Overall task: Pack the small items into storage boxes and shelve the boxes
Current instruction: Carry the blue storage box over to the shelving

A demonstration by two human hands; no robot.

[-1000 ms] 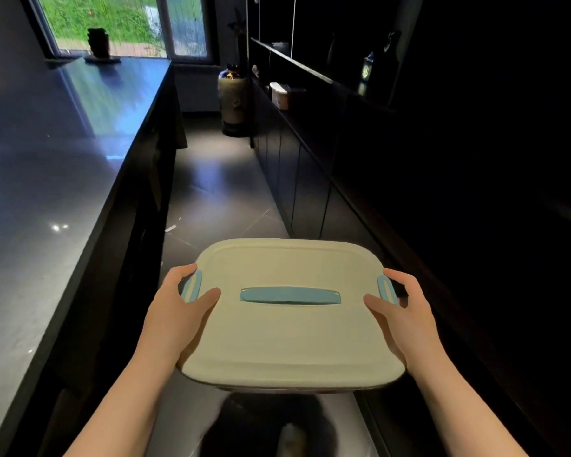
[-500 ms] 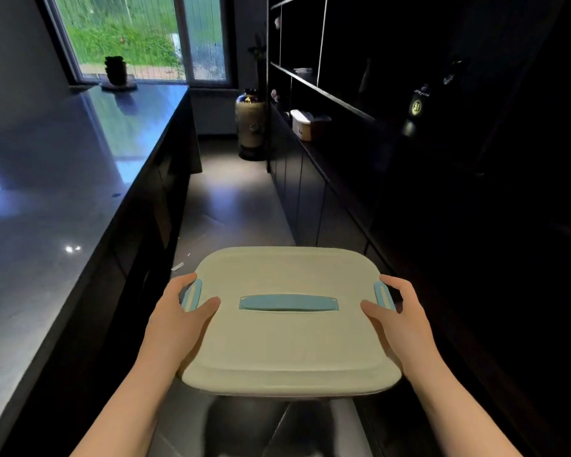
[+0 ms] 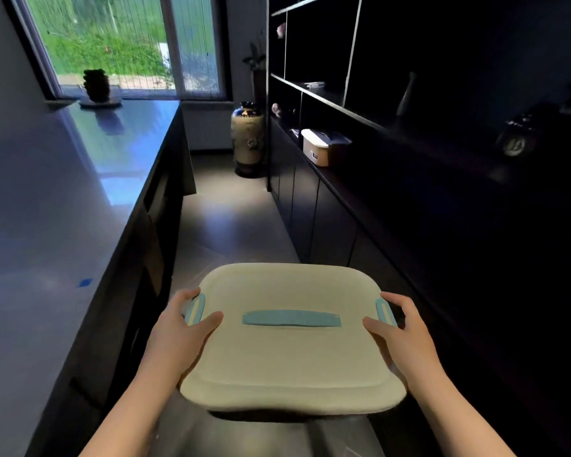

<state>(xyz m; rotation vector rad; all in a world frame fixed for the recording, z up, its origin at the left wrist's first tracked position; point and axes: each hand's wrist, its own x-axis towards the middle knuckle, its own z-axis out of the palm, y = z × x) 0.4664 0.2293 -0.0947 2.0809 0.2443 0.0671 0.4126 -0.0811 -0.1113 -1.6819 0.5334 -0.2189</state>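
Observation:
I carry a storage box (image 3: 290, 364) with a pale grey-green lid, a light blue handle strip across its middle and a blue clip on each side. It is held level in front of me above the floor of a narrow aisle. My left hand (image 3: 178, 334) grips its left edge, thumb on the lid and fingers curled round the clip. My right hand (image 3: 406, 334) grips the right edge the same way. The box's contents are hidden under the lid. Another small storage box (image 3: 317, 148) with a white lid stands on the dark shelf unit (image 3: 360, 192) ahead on the right.
A long glossy dark counter (image 3: 63, 242) runs along my left, with a dark plant pot (image 3: 96, 85) at its far end by the window. A large patterned vase (image 3: 247, 136) stands on the floor at the aisle's end. Dark open shelves line the right wall.
The view has lifted and moved forward along the aisle; the shelves, vase and window look nearer. Both hands keep the same grip on the box.

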